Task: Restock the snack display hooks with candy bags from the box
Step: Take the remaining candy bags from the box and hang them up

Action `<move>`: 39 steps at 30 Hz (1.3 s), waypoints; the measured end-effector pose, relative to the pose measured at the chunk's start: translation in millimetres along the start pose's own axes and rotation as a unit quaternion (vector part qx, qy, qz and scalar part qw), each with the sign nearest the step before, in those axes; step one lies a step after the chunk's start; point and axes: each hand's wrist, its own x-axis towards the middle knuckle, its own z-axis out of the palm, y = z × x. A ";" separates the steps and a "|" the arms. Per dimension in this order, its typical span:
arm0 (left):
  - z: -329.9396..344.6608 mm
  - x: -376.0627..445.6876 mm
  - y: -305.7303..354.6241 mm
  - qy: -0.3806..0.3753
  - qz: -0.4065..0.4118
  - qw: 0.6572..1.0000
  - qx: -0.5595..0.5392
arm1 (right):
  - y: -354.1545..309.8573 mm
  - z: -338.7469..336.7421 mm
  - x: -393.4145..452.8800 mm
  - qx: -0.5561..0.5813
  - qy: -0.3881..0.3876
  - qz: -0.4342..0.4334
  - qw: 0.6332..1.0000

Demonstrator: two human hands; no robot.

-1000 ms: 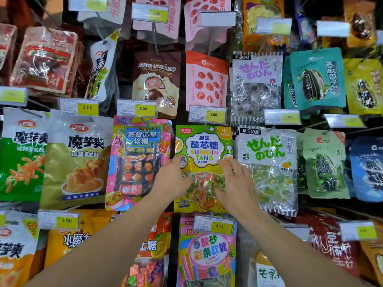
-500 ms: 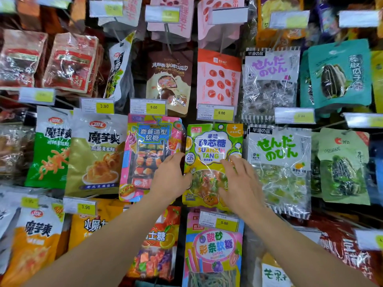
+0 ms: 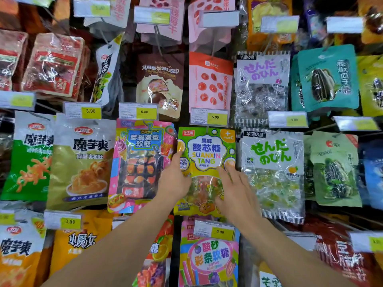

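Fingers of the left hand [image 3: 176, 179] pinch the left edge of the green candy bag [image 3: 206, 162], while the right hand [image 3: 234, 187] lies flat with straight fingers on its front, probably steadying it on its hook below the price tag [image 3: 209, 117].

display hooks [image 3: 207, 129] | carry hanging snack bags [image 3: 271, 175] | price tags [image 3: 209, 118] in front

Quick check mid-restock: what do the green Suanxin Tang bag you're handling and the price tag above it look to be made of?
Suanxin Tang bag: looks like thin glossy plastic film; it shows glare streaks, and a clear lower window reveals the candies. Left hand grips its edge; right hand rests flat on it.
Price tag: seemingly printed paper, white and yellow, behind a clear rigid plastic holder, judging by its sheen.
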 end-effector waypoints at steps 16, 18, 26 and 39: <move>5.4 9.6 -19.6 0.021 0.137 0.984 0.116 | -7.8 18.4 12.5 -0.002 -0.008 -0.009 1.000; 12.0 2.3 -24.5 0.043 0.179 0.965 0.187 | -7.8 20.1 11.6 -0.007 -0.012 -0.005 1.000; 21.5 1.5 -40.4 0.028 0.256 0.898 0.357 | -5.7 22.2 12.0 -0.042 -0.015 -0.015 0.999; 20.8 1.3 -38.6 0.025 0.252 0.897 0.361 | -7.2 27.1 12.4 -0.070 -0.010 -0.007 0.998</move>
